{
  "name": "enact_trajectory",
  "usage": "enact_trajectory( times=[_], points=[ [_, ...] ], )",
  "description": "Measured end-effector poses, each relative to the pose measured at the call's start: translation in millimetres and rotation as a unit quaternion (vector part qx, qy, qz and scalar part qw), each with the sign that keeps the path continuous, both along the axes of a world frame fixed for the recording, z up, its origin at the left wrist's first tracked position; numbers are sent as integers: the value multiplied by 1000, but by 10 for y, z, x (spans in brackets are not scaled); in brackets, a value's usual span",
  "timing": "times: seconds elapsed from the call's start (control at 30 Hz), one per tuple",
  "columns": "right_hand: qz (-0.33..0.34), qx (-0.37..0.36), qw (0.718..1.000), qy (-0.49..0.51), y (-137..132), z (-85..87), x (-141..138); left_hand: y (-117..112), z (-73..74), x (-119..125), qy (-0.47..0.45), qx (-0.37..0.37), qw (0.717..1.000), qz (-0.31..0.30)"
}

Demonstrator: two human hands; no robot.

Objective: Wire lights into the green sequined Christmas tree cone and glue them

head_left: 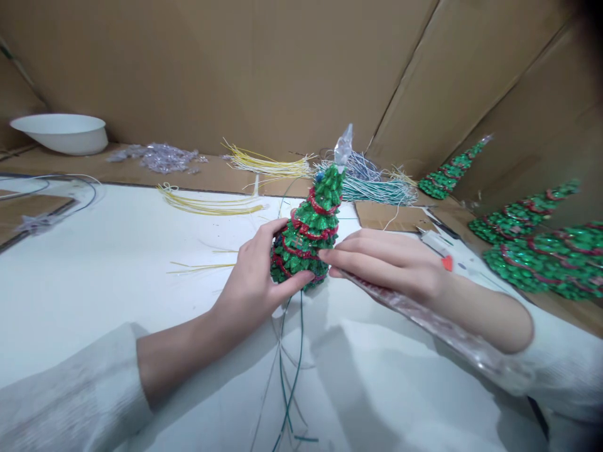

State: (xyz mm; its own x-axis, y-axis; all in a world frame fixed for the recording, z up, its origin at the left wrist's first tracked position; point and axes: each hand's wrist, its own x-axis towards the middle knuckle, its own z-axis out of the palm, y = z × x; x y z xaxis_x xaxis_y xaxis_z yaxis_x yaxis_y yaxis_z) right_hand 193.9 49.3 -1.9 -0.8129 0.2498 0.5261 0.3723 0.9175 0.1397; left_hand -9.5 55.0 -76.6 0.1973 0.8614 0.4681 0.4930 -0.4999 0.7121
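A small glittery green Christmas tree with red garlands stands slightly tilted in the middle. On its tip sits a clear plastic topper. My left hand is wrapped around the tree's lower left side, thumb across the front. Close to the lower right of the tree, my right hand is closed on a long, narrow, shiny clear-plastic-covered thing; its tip is hidden by my fingers. Green and pale wires trail from under the tree toward me.
Bundles of yellow wires and green wires lie at the back. A white bowl and a pile of clear plastic pieces stand at the back left. Several similar trees lean along the cardboard wall at right.
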Motion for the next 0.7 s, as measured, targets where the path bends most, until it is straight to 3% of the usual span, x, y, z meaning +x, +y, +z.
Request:
enact_trajectory(
  times=[0.17, 0.47, 0.7],
  points=[
    [7, 15, 998, -53, -20, 53, -44, 0, 16, -2, -3, 8, 1000, -8],
    [19, 64, 998, -19, 1, -29, 38, 4, -34, -2, 5, -3, 1000, -4],
    [9, 86, 994, -70, -20, 14, 18, 5, -32, -7, -5, -7, 1000, -8]
  ],
)
